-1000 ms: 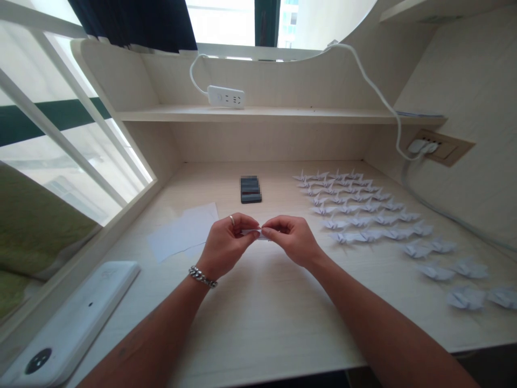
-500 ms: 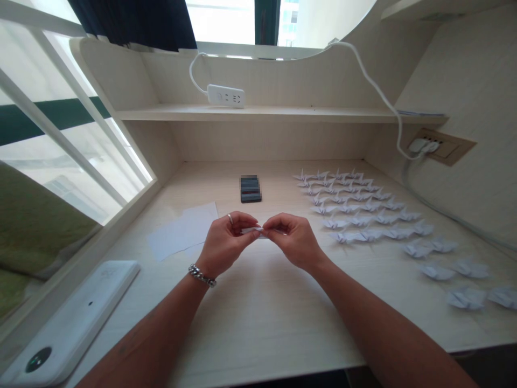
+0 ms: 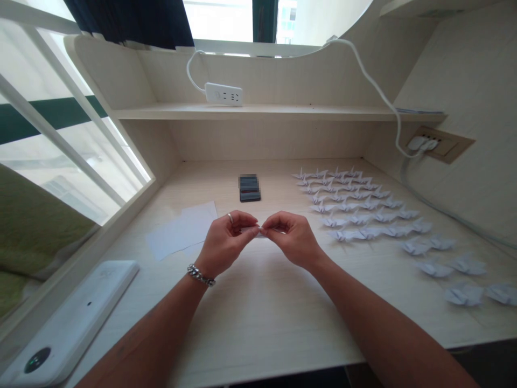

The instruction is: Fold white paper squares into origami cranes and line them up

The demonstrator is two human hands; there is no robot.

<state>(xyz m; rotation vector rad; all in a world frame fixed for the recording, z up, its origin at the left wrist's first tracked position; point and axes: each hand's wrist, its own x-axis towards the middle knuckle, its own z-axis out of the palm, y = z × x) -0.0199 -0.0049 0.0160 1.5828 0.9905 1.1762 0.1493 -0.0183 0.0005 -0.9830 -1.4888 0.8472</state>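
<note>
Just above the desk, my left hand (image 3: 226, 240) and my right hand (image 3: 292, 237) meet at their fingertips. Both pinch a small folded piece of white paper (image 3: 262, 235), which the fingers mostly hide. A ring and a chain bracelet are on the left hand and wrist. White sheets of paper (image 3: 183, 229) lie flat to the left of my left hand. Beyond my right hand stand several rows of white paper cranes (image 3: 365, 205). Nearer the right edge sit several flatter folded paper pieces (image 3: 464, 294).
A dark phone-like object (image 3: 249, 188), partly pixelated, lies behind my hands. At the left edge rests a long white device (image 3: 76, 318). A power strip (image 3: 223, 95) sits on the shelf (image 3: 278, 113). A white cable (image 3: 374, 81) runs to the wall socket (image 3: 444, 144).
My hands hold nearly the same pose, pinching the paper. The whole view has shifted very slightly; nothing on the desk has visibly moved.
</note>
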